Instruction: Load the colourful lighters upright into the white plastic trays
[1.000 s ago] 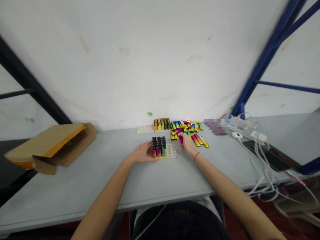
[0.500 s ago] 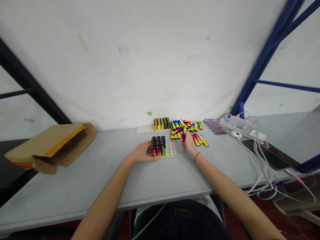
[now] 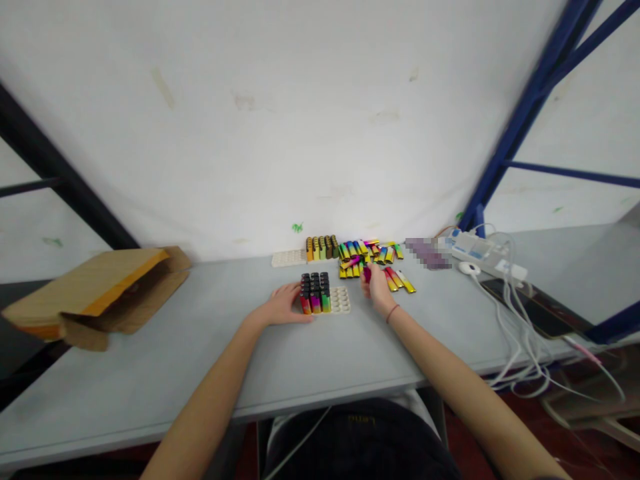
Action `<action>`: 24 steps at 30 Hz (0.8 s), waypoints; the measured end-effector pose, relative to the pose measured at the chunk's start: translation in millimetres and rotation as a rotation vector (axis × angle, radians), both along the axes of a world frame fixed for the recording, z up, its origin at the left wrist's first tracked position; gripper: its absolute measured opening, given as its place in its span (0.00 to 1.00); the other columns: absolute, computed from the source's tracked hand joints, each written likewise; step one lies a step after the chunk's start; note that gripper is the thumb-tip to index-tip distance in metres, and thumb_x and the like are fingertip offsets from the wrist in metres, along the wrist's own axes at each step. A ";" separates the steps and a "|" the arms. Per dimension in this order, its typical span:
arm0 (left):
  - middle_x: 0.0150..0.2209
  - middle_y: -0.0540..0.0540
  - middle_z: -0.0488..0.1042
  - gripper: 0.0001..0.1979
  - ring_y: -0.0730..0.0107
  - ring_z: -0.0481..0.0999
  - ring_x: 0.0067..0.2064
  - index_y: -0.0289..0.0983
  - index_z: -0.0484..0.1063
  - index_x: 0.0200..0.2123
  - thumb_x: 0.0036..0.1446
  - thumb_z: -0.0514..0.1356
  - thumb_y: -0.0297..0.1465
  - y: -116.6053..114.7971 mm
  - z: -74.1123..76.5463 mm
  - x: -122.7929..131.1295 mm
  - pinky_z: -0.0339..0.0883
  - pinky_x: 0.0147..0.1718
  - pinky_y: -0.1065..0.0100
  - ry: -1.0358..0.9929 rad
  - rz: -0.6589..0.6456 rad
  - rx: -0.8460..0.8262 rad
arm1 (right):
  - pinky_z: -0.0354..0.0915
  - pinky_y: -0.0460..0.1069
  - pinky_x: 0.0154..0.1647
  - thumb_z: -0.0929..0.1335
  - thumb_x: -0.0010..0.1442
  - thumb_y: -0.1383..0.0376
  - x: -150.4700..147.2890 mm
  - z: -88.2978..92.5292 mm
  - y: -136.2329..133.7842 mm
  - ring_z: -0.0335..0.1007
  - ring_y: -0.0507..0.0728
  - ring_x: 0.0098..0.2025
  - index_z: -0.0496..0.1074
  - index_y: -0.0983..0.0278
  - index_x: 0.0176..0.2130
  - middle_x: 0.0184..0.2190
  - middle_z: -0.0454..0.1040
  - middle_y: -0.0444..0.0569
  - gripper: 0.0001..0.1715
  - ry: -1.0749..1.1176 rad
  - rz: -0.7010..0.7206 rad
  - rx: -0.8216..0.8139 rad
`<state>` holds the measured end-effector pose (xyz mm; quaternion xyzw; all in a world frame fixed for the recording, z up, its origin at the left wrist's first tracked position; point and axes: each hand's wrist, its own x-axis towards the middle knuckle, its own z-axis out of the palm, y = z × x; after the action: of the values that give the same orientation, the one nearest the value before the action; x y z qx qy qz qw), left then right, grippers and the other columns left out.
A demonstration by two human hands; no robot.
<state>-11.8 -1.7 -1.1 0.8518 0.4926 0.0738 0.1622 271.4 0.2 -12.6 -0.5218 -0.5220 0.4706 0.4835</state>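
Note:
Several black-topped colourful lighters (image 3: pixel 315 293) stand upright in rows in the left part of a white tray (image 3: pixel 341 300) with round holes. My left hand (image 3: pixel 286 305) rests on the table at the tray's left end, thumb and fingers spread around its corner. To the right of the tray, my right hand (image 3: pixel 376 288) is closed on a dark pink piece (image 3: pixel 367 273). Beyond that hand lies a pile of shiny yellow and multicoloured wrappers or sleeves (image 3: pixel 355 250). A few red and yellow ones (image 3: pixel 400 280) lie just right of it.
Behind, a second white tray (image 3: pixel 289 259) holds upright yellow and dark lighters (image 3: pixel 322 248). An open cardboard box (image 3: pixel 95 287) is at the left. A power strip (image 3: pixel 485 253), white cables (image 3: pixel 520 333) and a dark phone-like device (image 3: pixel 540 310) occupy the right side.
The view has shifted slightly. Both hands keep about the same places, the right one still closed on the dark pink piece.

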 end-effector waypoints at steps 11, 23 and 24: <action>0.68 0.36 0.60 0.50 0.41 0.59 0.68 0.36 0.61 0.66 0.45 0.67 0.54 -2.2 2.8 1.5 0.51 0.67 0.50 0.013 -0.005 -0.004 | 0.69 0.51 0.38 0.70 0.54 0.49 -13.5 10.5 -17.5 0.71 0.55 0.34 0.66 0.60 0.40 0.33 0.72 0.45 0.21 0.043 0.038 0.283; 0.67 0.37 0.62 0.50 0.39 0.60 0.67 0.38 0.62 0.65 0.43 0.67 0.55 -0.4 0.2 0.3 0.53 0.66 0.48 -0.008 -0.004 0.010 | 0.70 0.56 0.50 0.71 0.57 0.53 -15.4 -7.8 -10.7 0.76 0.59 0.43 0.75 0.63 0.45 0.41 0.79 0.52 0.20 -0.109 0.159 0.374; 0.67 0.37 0.62 0.49 0.40 0.60 0.67 0.38 0.62 0.65 0.43 0.68 0.55 -0.4 0.3 0.2 0.53 0.66 0.48 -0.009 -0.006 0.012 | 0.70 0.56 0.50 0.70 0.58 0.55 -16.2 -8.4 -10.7 0.76 0.59 0.43 0.74 0.63 0.46 0.40 0.79 0.52 0.19 -0.149 0.159 0.387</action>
<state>-11.5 -2.1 -0.8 0.8539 0.4888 0.0804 0.1595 255.3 -10.5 -21.1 -0.4101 -0.6763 0.3584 0.4960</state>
